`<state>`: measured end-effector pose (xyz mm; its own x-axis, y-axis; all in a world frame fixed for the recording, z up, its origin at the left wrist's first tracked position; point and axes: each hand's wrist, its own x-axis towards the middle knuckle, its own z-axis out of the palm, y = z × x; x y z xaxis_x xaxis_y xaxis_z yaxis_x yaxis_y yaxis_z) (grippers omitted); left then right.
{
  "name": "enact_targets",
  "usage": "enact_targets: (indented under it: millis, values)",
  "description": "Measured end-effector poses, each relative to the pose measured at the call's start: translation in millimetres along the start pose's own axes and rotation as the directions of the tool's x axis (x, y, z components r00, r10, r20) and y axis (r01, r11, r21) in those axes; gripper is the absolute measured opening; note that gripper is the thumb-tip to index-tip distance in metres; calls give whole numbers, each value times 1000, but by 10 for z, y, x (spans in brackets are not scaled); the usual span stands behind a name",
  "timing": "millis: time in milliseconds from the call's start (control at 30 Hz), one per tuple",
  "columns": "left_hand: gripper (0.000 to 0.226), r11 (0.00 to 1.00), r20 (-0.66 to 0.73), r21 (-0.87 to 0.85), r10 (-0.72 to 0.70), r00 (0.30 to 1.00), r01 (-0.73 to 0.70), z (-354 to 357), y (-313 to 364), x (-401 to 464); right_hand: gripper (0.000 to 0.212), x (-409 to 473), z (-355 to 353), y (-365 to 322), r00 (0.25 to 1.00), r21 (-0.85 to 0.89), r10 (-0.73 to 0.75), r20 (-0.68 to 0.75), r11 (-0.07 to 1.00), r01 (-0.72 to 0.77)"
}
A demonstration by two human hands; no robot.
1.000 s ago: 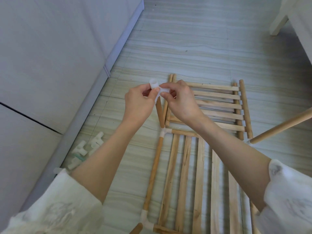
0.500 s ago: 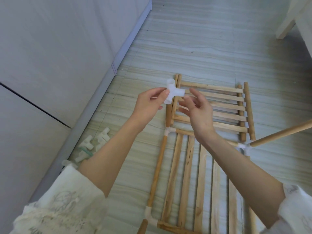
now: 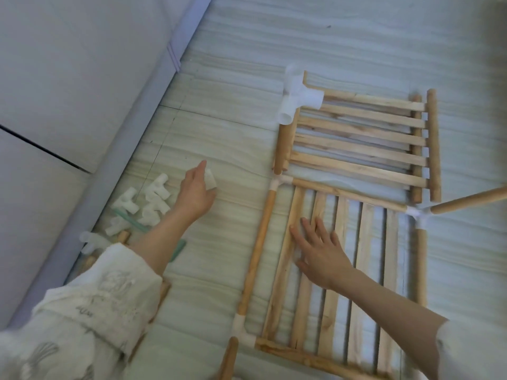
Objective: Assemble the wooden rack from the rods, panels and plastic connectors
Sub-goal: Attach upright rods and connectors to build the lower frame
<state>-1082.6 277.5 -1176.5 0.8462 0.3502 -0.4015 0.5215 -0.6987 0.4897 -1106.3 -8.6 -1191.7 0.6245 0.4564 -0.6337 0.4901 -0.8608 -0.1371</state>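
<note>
A slatted wooden panel (image 3: pixel 365 270) lies on the floor inside a frame of rods (image 3: pixel 258 248) joined by white plastic corner connectors (image 3: pixel 277 183). My right hand (image 3: pixel 321 250) rests flat on its slats, fingers spread. A white multi-way connector (image 3: pixel 300 96) sits on the top end of a rod (image 3: pixel 284 144) standing from the far left corner. A second slatted panel (image 3: pixel 362 133) lies beyond. My left hand (image 3: pixel 193 193) reaches out to the left, fingers extended, just right of a pile of loose white connectors (image 3: pixel 148 201). A small white patch shows at its thumb.
A pale wall and baseboard (image 3: pixel 153 111) run along the left. A rod (image 3: pixel 472 200) angles up from the right corner connector (image 3: pixel 417 212). A teal strip (image 3: pixel 177 249) lies under my left forearm, and a loose rod end (image 3: pixel 229 360) shows at the bottom.
Both hands let go of the white connector, which now stays on the rod's top. My left hand swung down-left toward the connector pile; my right hand dropped flat onto the near panel.
</note>
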Motion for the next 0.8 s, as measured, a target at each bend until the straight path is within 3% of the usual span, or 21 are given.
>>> enact_targets:
  millis: [167, 267, 433, 533, 667, 800]
  values:
    - [36, 999, -88, 32, 41, 995, -38, 250, 65, 51, 69, -16, -93, 27, 999, -18, -18, 47, 1000, 19]
    - [22, 994, -72, 86, 66, 995, -60, 313, 46, -86, 69, -20, -122, 25, 998, -19, -16, 67, 1000, 17]
    - [17, 966, 17, 171, 193, 981, -193, 287, -18, -340, 60, -34, -283, -71, 994, 247, 29, 108, 967, -55]
    - [27, 964, 97, 159, 200, 975, -213, 274, -29, -473, 57, -147, -383, -209, 996, 343, -5, 84, 939, -24]
    - [69, 971, 319, 106, 170, 932, -214, 318, 35, -634, 56, -270, -410, -322, 992, 390, -53, 118, 921, 3]
    - [62, 955, 439, 157, 159, 884, -250, 459, 49, -771, 55, -288, -361, -299, 990, 401, -58, 130, 916, 1]
